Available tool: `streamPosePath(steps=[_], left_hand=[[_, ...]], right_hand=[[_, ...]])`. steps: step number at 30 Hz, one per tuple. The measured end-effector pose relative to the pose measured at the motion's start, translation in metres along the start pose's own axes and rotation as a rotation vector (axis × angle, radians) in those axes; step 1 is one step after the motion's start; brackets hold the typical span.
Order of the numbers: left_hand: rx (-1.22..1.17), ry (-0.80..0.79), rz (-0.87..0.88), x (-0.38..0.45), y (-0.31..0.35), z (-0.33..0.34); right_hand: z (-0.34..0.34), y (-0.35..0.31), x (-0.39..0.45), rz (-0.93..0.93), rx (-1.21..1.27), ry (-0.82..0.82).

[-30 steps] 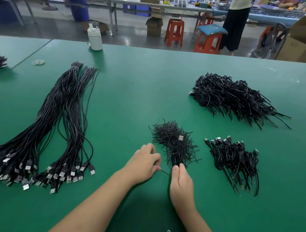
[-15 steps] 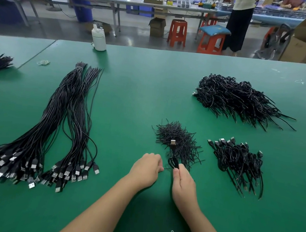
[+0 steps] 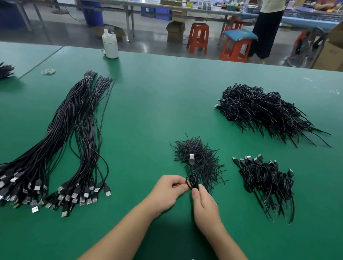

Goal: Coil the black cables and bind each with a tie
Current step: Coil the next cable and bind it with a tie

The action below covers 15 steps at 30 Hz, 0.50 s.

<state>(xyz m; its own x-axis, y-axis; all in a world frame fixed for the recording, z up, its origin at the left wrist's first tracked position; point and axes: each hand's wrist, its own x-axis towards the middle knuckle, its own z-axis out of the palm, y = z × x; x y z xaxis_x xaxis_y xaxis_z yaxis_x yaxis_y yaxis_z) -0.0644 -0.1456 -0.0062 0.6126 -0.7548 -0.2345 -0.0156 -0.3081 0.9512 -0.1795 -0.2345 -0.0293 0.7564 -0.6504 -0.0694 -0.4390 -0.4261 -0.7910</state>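
Uncoiled USB cables point(image 3: 44, 159) lay left, a pile of ties point(image 3: 197, 155) just ahead. Both hands, left hand point(image 3: 166, 192) and right hand point(image 3: 205, 206), pinched a small coiled cable point(image 3: 192, 180) between them.

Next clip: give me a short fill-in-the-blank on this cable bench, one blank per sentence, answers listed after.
1. Both hands, left hand and right hand, hold one coiled ____ cable.
2. The table surface is ____ in colour.
3. The long uncoiled cables lie on the person's ____ side.
4. The white bottle stands at the table's ____ edge.

Answers: black; green; left; far
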Motion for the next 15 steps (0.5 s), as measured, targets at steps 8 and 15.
streamPosePath(steps=[8,15], left_hand=[[0.291,0.0,0.026,-0.001,-0.001,0.0],[1.171,0.177,1.077,-0.011,0.0,-0.016]], right_hand=[[0.006,0.001,0.0,0.013,0.066,0.12],[-0.001,-0.001,0.01,0.117,0.205,-0.022]])
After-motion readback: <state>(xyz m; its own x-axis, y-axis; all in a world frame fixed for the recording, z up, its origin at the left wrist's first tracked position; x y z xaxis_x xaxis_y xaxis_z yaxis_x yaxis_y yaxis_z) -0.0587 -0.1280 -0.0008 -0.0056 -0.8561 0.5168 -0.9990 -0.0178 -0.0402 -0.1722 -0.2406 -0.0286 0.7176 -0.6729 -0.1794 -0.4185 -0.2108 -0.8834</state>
